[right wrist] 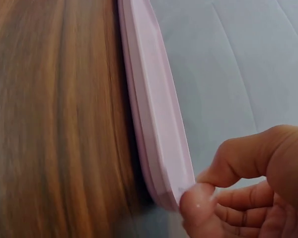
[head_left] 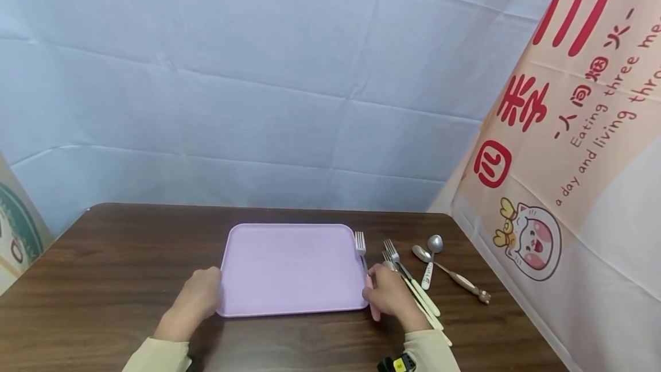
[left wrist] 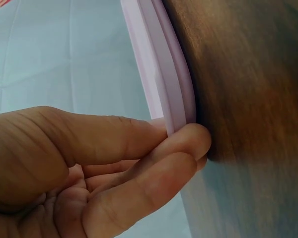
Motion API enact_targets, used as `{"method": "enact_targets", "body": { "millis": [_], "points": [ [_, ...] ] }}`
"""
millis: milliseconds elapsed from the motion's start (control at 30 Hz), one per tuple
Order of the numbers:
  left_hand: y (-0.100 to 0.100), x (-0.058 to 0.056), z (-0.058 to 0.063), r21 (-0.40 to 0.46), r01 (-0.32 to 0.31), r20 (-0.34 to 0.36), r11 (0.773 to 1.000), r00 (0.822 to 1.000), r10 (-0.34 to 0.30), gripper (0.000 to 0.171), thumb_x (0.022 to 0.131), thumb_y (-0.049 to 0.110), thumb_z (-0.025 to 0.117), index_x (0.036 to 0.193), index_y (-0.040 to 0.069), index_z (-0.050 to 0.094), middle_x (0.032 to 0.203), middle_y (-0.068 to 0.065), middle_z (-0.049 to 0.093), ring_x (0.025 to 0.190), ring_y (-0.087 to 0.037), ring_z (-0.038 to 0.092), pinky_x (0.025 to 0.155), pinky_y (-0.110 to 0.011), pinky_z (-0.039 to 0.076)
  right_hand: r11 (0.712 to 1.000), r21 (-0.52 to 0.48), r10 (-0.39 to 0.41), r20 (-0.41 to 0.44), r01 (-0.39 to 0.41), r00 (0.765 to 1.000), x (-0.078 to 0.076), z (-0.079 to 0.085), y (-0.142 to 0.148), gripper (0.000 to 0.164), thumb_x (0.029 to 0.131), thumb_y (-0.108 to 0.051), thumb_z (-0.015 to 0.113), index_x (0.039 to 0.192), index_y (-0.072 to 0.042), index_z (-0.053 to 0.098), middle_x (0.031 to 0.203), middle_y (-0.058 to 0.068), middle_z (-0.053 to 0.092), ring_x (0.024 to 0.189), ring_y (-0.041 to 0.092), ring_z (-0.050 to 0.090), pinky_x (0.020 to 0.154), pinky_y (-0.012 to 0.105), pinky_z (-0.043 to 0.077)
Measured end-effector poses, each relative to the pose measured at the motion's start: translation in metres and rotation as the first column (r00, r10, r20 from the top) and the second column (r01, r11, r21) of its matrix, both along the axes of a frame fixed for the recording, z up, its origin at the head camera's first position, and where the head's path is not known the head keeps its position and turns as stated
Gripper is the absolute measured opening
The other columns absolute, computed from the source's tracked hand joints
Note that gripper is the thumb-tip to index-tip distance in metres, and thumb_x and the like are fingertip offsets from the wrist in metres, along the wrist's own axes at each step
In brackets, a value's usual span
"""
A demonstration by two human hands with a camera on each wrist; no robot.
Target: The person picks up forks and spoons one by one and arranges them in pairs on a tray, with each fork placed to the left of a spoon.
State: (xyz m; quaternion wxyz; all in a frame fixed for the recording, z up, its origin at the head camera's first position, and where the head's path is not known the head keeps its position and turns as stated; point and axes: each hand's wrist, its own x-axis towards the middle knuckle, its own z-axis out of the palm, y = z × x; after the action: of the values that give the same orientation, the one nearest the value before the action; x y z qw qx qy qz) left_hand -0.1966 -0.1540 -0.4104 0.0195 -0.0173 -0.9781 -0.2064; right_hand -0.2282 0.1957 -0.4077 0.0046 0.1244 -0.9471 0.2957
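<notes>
A flat lilac tray (head_left: 294, 268) with a low raised rim lies on the wooden table in the head view. At its left side my left hand (head_left: 203, 291) pinches the rim; the left wrist view shows the thumb (left wrist: 134, 134) on top and fingertips (left wrist: 191, 141) beneath. My right hand (head_left: 389, 291) holds the near right corner, thumb and index finger meeting at the rim (right wrist: 164, 188) in the right wrist view. A pink-handled fork (head_left: 360, 243) lies along the tray's right edge, its handle partly hidden by my right hand.
Right of my right hand lie forks (head_left: 392, 250) and several cream handles (head_left: 427, 300), partly hidden by the hand. Beyond them, a spoon with a white handle (head_left: 427, 276) crosses a longer metal-handled spoon (head_left: 465, 283). Cloth hangings (head_left: 258, 102) rise behind the table (head_left: 129, 257) and along its right side.
</notes>
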Motion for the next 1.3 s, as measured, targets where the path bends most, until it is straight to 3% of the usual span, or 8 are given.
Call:
{"method": "enact_targets", "body": {
  "millis": [167, 267, 367, 433, 700, 933, 1300],
  "points": [
    [0.000, 0.000, 0.001, 0.001, 0.006, -0.004, 1.000, 1.000, -0.006, 0.008, 0.079, -0.009, 0.048, 0.079, -0.008, 0.056, 0.070, -0.018, 0.056, 0.058, -0.027, 0.048, 0.051, -0.039, 0.042, 1.000, 0.003, 0.021, -0.064, -0.021, 0.998, -0.003, -0.002, -0.011, 0.017, 0.071, 0.000, 0.058, 0.087, 0.003, 0.054, 0.035, -0.007, 0.045, 0.052, 0.012, 0.058, 0.059, 0.024, 0.043],
    [-0.001, 0.001, 0.004, 0.005, 0.004, 0.012, 1.000, 1.000, -0.004, 0.006, 0.077, -0.010, 0.050, 0.077, -0.007, 0.055, 0.068, -0.017, 0.055, 0.058, -0.027, 0.048, 0.050, -0.038, 0.042, 0.999, -0.022, 0.025, -0.071, -0.026, 0.997, -0.005, -0.003, -0.017, 0.022, 0.072, -0.001, 0.058, 0.092, 0.006, 0.056, 0.036, -0.007, 0.045, 0.053, 0.011, 0.058, 0.054, 0.025, 0.043],
    [-0.001, 0.001, 0.006, 0.004, 0.002, 0.028, 1.000, 1.000, -0.003, 0.007, 0.074, -0.011, 0.051, 0.077, -0.006, 0.055, 0.067, -0.015, 0.053, 0.057, -0.027, 0.047, 0.049, -0.037, 0.041, 0.996, -0.080, 0.032, -0.012, -0.033, 0.999, -0.007, -0.002, -0.023, 0.026, 0.074, 0.000, 0.057, 0.098, 0.010, 0.055, 0.038, -0.004, 0.047, 0.033, 0.013, 0.052, 0.042, 0.027, 0.041],
    [-0.002, 0.001, 0.006, 0.000, 0.007, 0.032, 1.000, 0.999, -0.007, 0.007, 0.072, -0.012, 0.052, 0.076, -0.007, 0.055, 0.066, -0.015, 0.053, 0.057, -0.027, 0.047, 0.049, -0.037, 0.041, 0.996, -0.089, 0.027, 0.017, -0.026, 0.999, -0.009, -0.002, -0.026, 0.027, 0.074, 0.000, 0.057, 0.100, 0.010, 0.055, 0.039, -0.003, 0.048, 0.033, 0.012, 0.051, 0.041, 0.028, 0.040],
    [-0.002, 0.002, 0.006, 0.024, 0.016, 0.044, 1.000, 0.999, -0.017, 0.010, 0.069, -0.013, 0.054, 0.074, -0.005, 0.055, 0.063, -0.011, 0.051, 0.055, -0.025, 0.049, 0.046, -0.034, 0.042, 0.999, -0.038, 0.017, -0.030, -0.018, 0.999, -0.012, -0.003, -0.039, 0.023, 0.071, -0.004, 0.062, 0.092, 0.004, 0.061, 0.054, -0.003, 0.051, 0.052, 0.010, 0.051, 0.052, 0.029, 0.042],
    [-0.002, 0.001, 0.005, 0.009, 0.008, 0.041, 1.000, 0.999, -0.009, 0.009, 0.070, -0.013, 0.052, 0.074, -0.005, 0.055, 0.063, -0.011, 0.051, 0.054, -0.026, 0.049, 0.045, -0.034, 0.041, 0.994, -0.094, 0.057, -0.017, -0.058, 0.998, -0.011, -0.006, -0.058, 0.021, 0.071, -0.003, 0.060, 0.091, 0.005, 0.060, 0.047, -0.003, 0.051, 0.052, 0.009, 0.053, 0.055, 0.028, 0.042],
    [-0.002, 0.001, 0.004, 0.010, -0.004, 0.056, 1.000, 0.998, 0.004, 0.008, 0.072, -0.012, 0.051, 0.078, -0.007, 0.055, 0.064, -0.011, 0.048, 0.055, -0.025, 0.047, 0.046, -0.033, 0.040, 0.992, -0.115, 0.056, -0.027, -0.058, 0.998, -0.015, -0.014, -0.082, 0.020, 0.068, -0.004, 0.060, 0.088, 0.002, 0.061, 0.052, -0.003, 0.051, 0.054, 0.010, 0.051, 0.056, 0.028, 0.042]
  ]
}}
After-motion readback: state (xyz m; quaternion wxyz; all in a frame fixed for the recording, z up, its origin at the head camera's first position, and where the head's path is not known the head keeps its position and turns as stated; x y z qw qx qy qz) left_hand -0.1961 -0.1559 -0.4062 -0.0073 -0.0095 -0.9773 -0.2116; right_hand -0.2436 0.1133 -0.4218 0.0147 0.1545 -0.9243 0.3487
